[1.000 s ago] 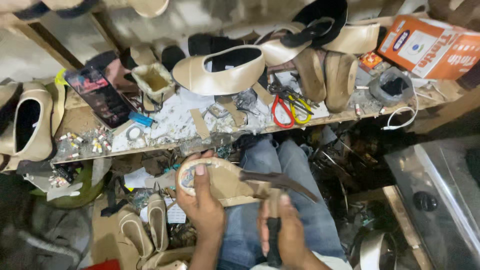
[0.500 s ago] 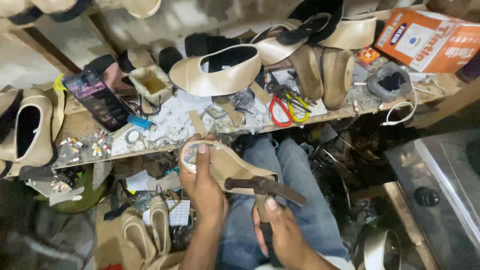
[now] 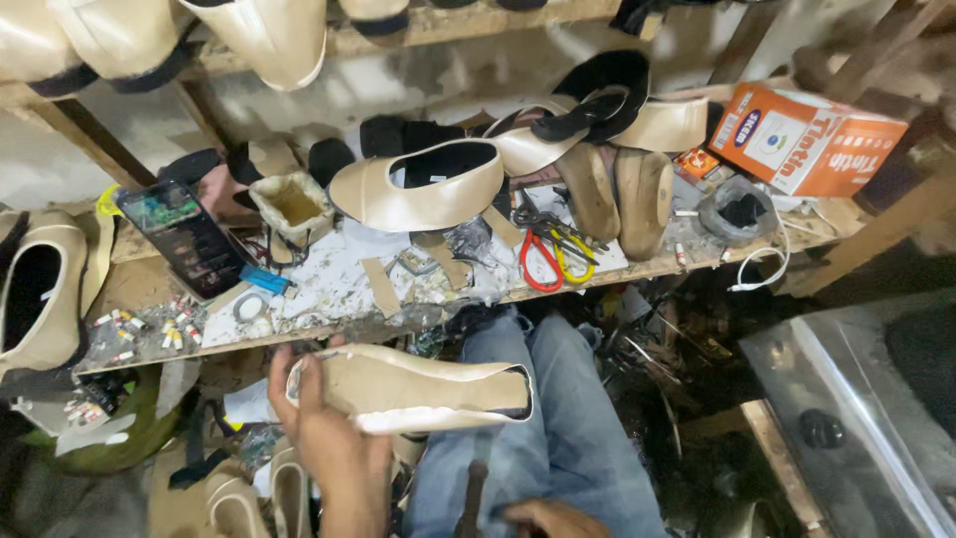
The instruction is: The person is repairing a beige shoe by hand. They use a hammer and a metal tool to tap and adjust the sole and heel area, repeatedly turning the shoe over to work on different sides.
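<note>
While the left hand [image 3: 334, 453] grips the cream shoe upper [image 3: 413, 391] over the lap, near the cluttered tabletop [image 3: 329, 289], the right hand [image 3: 553, 518] closes on a dark handle [image 3: 471, 503]; a misjudged swing could strike the holding fingers.

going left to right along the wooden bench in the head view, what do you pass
cream shoe at the left edge → phone → small cream cup → cream shoe lying on its side → red and yellow scissors → two wooden lasts → grey bag → orange box
</note>
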